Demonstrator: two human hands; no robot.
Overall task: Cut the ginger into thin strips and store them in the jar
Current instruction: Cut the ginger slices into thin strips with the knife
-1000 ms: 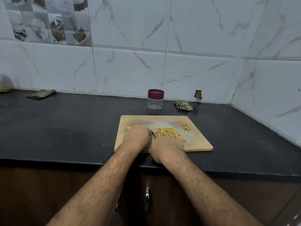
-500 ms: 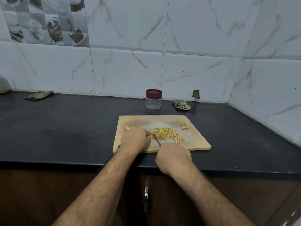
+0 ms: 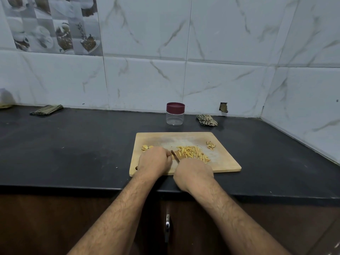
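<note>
A: Status on the ginger?

B: Mostly cut. Heap of thin pale-yellow ginger strips (image 3: pixel 193 153) lies mid-board on the rectangular light wooden cutting board (image 3: pixel 224 162), just right of the blade. A few uncut yellow ginger chunks (image 3: pixel 146 147) sit at the board's left, just beyond the left hand. Small pile of brownish peel scraps (image 3: pixel 210 145) at the far right corner.

A: Hands?

B: Right hand (image 3: pixel 194 172) has its grip closed on the knife with a thin dark blade (image 3: pixel 175 156); handle hidden under the fist. Left hand (image 3: pixel 154 161) is curled knuckles-up beside the blade, apparently pinning a piece. Can't see what's under it.

A: Jar?

B: Small clear plastic jar with a maroon lid (image 3: pixel 175 113) stands on the black stone bench (image 3: pixel 73 144), beyond the board, near the wall. Lid on, looks empty.

A: So what's left?

B: My read: finish the chunks, open the jar, transfer the strips, close it. Storing not started.
</note>
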